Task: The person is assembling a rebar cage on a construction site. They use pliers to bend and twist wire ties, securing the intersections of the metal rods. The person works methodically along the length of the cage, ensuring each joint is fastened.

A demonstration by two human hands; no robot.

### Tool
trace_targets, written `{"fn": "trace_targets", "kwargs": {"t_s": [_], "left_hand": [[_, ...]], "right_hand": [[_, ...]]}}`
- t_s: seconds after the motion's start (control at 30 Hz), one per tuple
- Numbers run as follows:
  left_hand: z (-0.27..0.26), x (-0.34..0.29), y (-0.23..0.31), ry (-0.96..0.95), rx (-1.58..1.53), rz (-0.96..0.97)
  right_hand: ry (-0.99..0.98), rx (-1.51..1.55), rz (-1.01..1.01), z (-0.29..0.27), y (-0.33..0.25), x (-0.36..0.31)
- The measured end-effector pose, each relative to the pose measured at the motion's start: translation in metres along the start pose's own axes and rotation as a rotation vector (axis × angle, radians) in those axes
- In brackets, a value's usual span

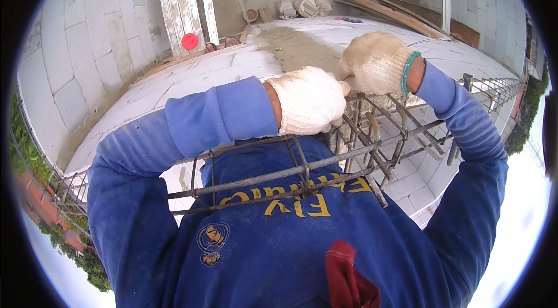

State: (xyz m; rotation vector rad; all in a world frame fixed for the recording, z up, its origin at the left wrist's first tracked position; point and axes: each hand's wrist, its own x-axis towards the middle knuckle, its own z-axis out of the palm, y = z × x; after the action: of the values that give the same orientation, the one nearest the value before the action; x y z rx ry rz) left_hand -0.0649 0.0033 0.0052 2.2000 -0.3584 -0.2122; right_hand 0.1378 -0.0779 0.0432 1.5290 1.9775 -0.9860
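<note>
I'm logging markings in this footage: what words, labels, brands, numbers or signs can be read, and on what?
Blue shirt, front: large yellow lettering, partly behind steel bars; I won't copy its wording.
Same shirt: round emblem, its fine detail too small to read.
Left glove and right glove: no lettering visible.

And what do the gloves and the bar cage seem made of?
Gloves: probably knitted cotton or a blend, matte off-white, judging by the ribbed cuff texture. Bar cage: likely steel, dull grey-brown, judging by its slender crossing rods.
</note>
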Motion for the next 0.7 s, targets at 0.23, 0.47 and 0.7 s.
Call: {"fn": "trace_targets", "kwargs": {"t_s": [0.23,0.47,0.7], "left_hand": [[-0.013,0.0,0.013,-0.252,-0.141,-0.075],[-0.021,0.0,0.014,-0.318,-0.262,-0.06],[-0.008,-0.018,-0.008,-0.126,-0.584,-0.092]], "right_hand": [[-0.011,0.123,0.025,0.001,-0.01,-0.006],[0.03,0.122,-0.063,0.013,-0.004,-0.002],[-0.07,0.306,-0.059,0.005,0.003,-0.003]]}}
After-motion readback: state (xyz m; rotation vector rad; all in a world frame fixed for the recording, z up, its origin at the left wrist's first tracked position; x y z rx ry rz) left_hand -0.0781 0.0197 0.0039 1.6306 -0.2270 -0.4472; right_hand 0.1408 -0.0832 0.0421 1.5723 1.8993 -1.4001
